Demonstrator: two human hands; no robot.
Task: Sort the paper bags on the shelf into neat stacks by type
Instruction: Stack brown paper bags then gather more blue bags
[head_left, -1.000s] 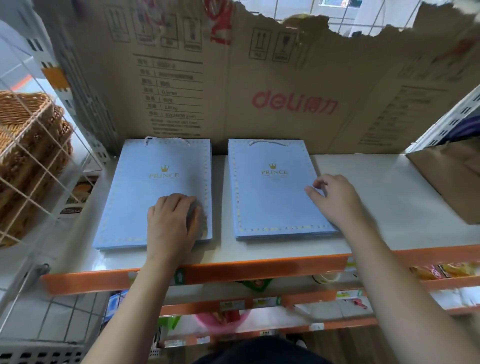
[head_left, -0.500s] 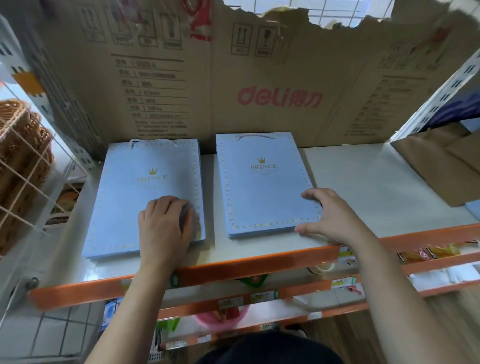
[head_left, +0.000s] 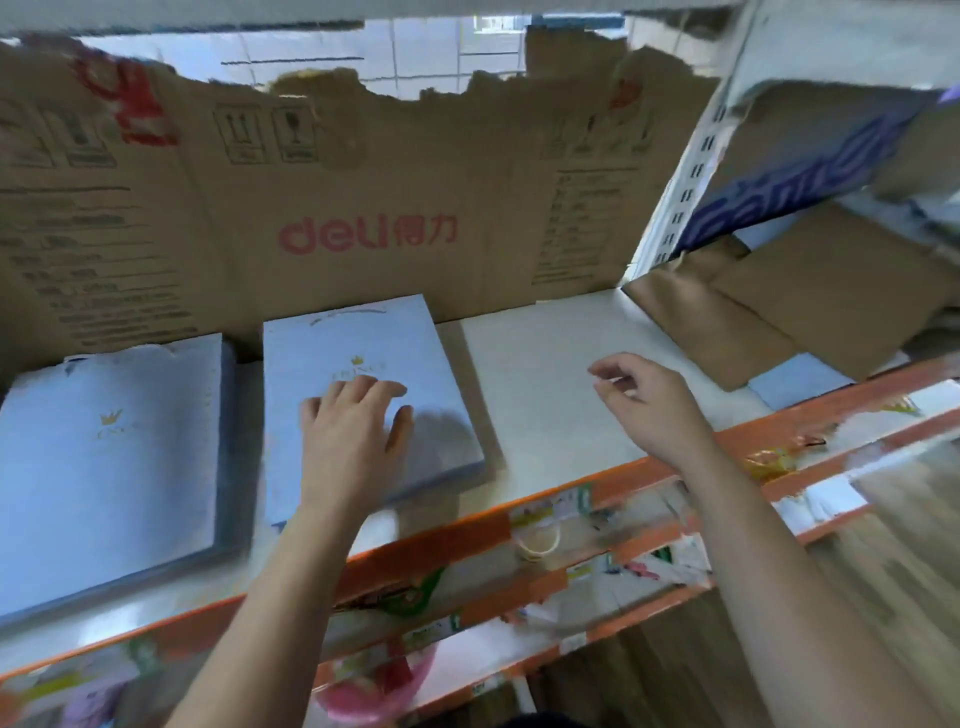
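Two stacks of light-blue paper bags with a gold crown logo lie flat on the white shelf (head_left: 545, 374). The left stack (head_left: 109, 457) sits at the far left. The right stack (head_left: 363, 364) lies beside it, and my left hand (head_left: 353, 431) rests flat on it with fingers spread. My right hand (head_left: 649, 405) hovers over the bare shelf to the right of that stack, fingers loosely curled and holding nothing. Brown paper bags (head_left: 789, 306) lie in a loose pile at the right end of the shelf, with another light-blue bag (head_left: 789, 382) partly under them.
A torn "deli" cardboard sheet (head_left: 363, 208) stands as the shelf's back wall. A white perforated upright (head_left: 691, 171) divides off the right bay. The orange front rail (head_left: 519, 519) edges the shelf, with lower shelves of small goods beneath. The frame is motion-blurred.
The view has swung right. My left hand moved from the left blue stack onto the right one. My right hand left the right stack's edge and now hangs over the bare shelf.
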